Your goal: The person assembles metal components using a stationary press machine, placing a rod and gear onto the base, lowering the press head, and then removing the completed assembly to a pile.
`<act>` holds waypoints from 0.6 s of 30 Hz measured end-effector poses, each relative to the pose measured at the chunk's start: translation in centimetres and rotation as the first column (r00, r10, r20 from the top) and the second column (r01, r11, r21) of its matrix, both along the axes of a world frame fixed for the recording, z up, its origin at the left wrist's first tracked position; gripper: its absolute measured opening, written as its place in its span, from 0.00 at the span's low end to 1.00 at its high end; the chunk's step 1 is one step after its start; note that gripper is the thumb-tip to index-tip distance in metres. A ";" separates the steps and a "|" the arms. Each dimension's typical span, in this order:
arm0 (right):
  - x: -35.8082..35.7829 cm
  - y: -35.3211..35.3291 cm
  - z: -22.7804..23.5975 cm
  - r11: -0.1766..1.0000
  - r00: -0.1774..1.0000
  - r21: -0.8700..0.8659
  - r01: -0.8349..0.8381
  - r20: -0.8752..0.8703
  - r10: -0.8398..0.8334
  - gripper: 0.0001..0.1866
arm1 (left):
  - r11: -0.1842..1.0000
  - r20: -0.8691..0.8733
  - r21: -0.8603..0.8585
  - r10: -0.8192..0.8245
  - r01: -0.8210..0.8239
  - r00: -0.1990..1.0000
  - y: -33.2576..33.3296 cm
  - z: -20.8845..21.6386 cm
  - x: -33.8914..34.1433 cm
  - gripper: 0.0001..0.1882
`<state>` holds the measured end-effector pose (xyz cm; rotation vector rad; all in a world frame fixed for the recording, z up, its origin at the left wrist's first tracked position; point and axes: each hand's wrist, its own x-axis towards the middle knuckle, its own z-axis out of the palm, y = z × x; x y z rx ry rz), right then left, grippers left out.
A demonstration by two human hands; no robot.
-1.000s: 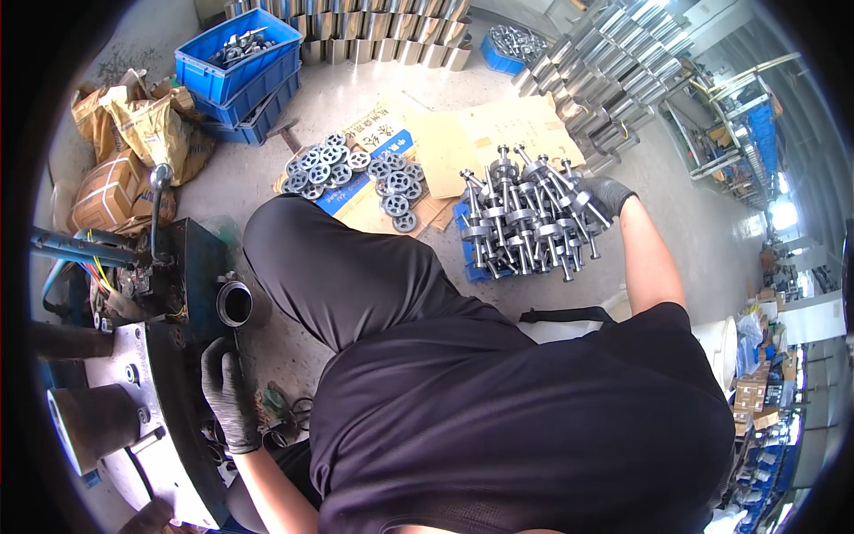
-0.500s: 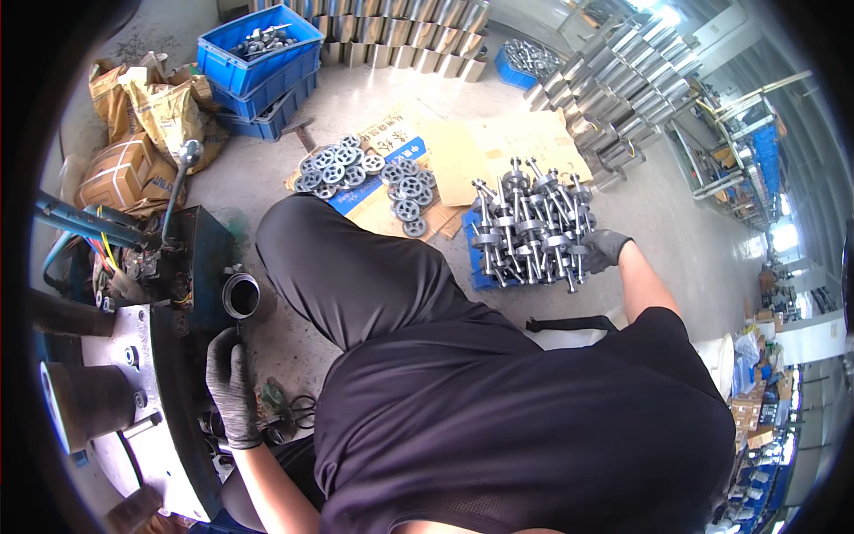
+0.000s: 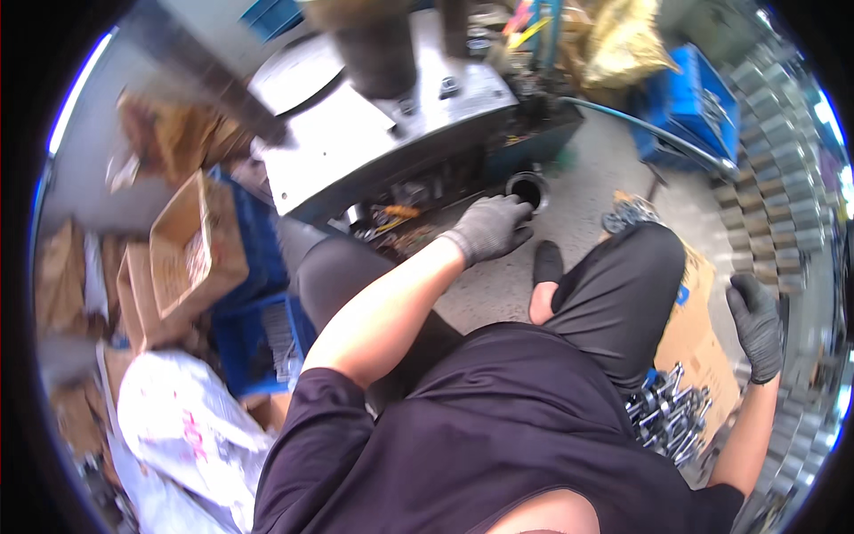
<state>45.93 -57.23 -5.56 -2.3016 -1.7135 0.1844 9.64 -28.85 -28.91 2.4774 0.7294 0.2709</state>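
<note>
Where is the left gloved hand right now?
Head view, upper centre: the left hand rests at the dark round socket on the grey machine's front edge.

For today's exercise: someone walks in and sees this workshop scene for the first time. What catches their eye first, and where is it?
First, the gloved left hand at picture centre, resting on a dark round ring at the edge of the grey metal machine. Next, the gloved right hand raised at the far right, its grip seemingly empty, above a pile of metal shafts on the floor.
</note>
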 end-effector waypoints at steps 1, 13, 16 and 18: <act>-2.6 4.6 -0.2 0.992 0.987 0.043 -0.119 -0.106 0.123 0.12 | 0.999 -0.045 0.015 0.031 -0.031 0.999 0.5 -0.5 -0.5 0.16; -35.4 28.2 -11.4 0.915 -0.453 0.228 -0.333 -0.890 0.057 0.17 | 0.897 0.068 0.102 0.425 -0.431 0.902 3.1 -7.4 -3.9 0.25; -39.1 29.3 -15.3 0.914 -0.763 0.056 -0.402 -0.573 -0.300 0.17 | 0.893 0.027 -0.218 0.409 -0.394 0.912 4.4 -8.3 -3.2 0.23; -41.2 29.6 -16.3 0.902 -0.782 -0.006 -0.431 -0.495 -0.378 0.17 | 0.832 -0.001 -0.417 0.404 -0.368 0.915 5.9 -9.2 -2.8 0.21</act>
